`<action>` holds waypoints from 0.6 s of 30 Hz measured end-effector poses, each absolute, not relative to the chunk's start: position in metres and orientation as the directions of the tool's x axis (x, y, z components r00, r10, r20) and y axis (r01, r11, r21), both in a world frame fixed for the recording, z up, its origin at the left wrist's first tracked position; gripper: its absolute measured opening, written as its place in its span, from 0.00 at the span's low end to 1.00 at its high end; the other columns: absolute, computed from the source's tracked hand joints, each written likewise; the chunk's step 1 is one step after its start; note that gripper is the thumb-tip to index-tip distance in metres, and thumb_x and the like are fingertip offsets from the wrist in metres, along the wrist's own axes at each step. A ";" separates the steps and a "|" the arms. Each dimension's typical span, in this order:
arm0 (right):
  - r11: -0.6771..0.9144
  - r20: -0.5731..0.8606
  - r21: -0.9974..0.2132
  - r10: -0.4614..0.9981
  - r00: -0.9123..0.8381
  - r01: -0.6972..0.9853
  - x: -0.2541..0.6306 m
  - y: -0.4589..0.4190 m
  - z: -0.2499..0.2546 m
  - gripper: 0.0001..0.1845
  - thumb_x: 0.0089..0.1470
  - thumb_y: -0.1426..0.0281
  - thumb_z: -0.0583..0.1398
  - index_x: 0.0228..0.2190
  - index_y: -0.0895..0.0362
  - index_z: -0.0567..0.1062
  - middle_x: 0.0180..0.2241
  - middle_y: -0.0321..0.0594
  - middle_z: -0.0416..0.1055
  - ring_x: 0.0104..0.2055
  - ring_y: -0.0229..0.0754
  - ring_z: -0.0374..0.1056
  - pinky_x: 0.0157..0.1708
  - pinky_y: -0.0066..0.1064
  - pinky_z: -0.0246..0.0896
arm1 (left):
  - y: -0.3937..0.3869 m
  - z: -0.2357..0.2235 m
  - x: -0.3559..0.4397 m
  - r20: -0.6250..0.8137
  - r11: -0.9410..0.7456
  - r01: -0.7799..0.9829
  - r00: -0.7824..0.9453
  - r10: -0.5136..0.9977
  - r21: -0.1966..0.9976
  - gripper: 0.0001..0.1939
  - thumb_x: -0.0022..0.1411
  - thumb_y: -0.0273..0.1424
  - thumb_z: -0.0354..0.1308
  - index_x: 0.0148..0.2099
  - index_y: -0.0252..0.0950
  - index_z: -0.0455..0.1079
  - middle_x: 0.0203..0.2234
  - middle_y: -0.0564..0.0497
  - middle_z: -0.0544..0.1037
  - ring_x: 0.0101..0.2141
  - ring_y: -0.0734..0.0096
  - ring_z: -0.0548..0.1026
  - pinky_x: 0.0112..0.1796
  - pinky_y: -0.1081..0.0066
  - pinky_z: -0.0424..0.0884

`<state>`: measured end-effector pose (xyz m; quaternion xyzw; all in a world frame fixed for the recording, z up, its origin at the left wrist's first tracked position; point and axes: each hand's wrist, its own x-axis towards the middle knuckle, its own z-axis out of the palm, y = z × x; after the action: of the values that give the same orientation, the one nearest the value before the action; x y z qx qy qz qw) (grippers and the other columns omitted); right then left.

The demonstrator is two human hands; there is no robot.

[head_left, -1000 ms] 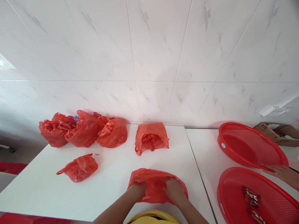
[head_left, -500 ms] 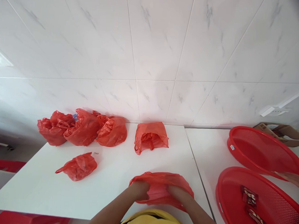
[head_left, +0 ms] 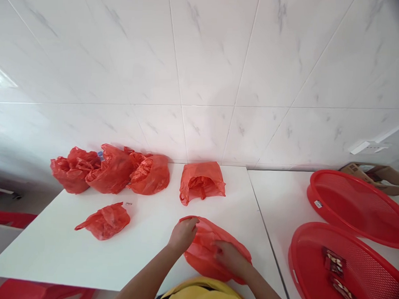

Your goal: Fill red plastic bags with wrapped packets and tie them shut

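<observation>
A red plastic bag lies on the white table right in front of me. My left hand pinches the bag's upper left edge, its fingers closed on the plastic. My right hand rests on the bag's lower right part, its fingers curled against the plastic. Another red bag stands open-mouthed farther back. A small flat red bag lies to the left.
Three stuffed red bags sit in a row against the tiled wall. On the neighbouring table to the right are two red round trays, the near tray holding small dark packets, the far tray tilted. A cardboard box stands behind.
My left hand has moved up and away with the bag's edge, and the bag now lies slanted. Another person's hand on the far tray has gone from view; that tray has shifted right.
</observation>
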<state>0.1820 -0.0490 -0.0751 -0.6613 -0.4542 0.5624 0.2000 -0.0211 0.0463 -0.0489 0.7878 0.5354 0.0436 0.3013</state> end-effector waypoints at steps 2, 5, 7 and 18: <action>-0.475 -0.511 -0.851 0.847 -0.144 0.224 0.188 -0.043 -0.062 0.19 0.50 0.64 0.59 0.45 0.53 0.74 0.40 0.40 0.75 0.43 0.44 0.70 0.43 0.35 0.63 | 0.039 -0.048 -0.023 -0.109 -0.355 0.824 0.442 0.890 0.441 0.19 0.63 0.22 0.44 0.49 0.38 0.71 0.42 0.44 0.75 0.43 0.61 0.72 0.44 0.63 0.66; -0.504 -0.464 -0.858 0.842 -0.276 -0.097 0.198 -0.037 -0.046 0.25 0.53 0.58 0.59 0.51 0.55 0.69 0.45 0.44 0.74 0.47 0.45 0.70 0.48 0.38 0.63 | 0.031 -0.048 -0.029 0.137 -0.468 0.839 0.448 0.883 0.278 0.18 0.63 0.22 0.44 0.49 0.39 0.71 0.43 0.42 0.74 0.45 0.58 0.70 0.47 0.60 0.64; -0.528 -0.441 -0.807 0.836 -0.326 -0.264 0.203 -0.033 -0.041 0.29 0.53 0.56 0.59 0.54 0.54 0.65 0.47 0.45 0.72 0.47 0.44 0.71 0.48 0.39 0.64 | 0.029 -0.049 -0.034 0.208 -0.471 0.845 0.428 0.879 0.252 0.18 0.64 0.23 0.46 0.51 0.40 0.70 0.47 0.41 0.72 0.49 0.57 0.68 0.50 0.59 0.63; -0.438 -0.461 -0.852 0.888 0.015 -0.286 0.217 -0.020 -0.038 0.30 0.53 0.55 0.60 0.55 0.51 0.63 0.45 0.41 0.72 0.40 0.39 0.71 0.39 0.33 0.65 | 0.056 -0.054 -0.046 -0.218 0.170 0.582 0.012 0.976 0.795 0.21 0.57 0.37 0.55 0.52 0.37 0.66 0.45 0.43 0.73 0.47 0.55 0.71 0.44 0.60 0.67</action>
<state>0.2170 -0.0195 -0.0385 -0.5489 -0.2741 0.6462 0.4539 -0.0459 0.0560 -0.0542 0.5931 0.6566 0.2511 0.3925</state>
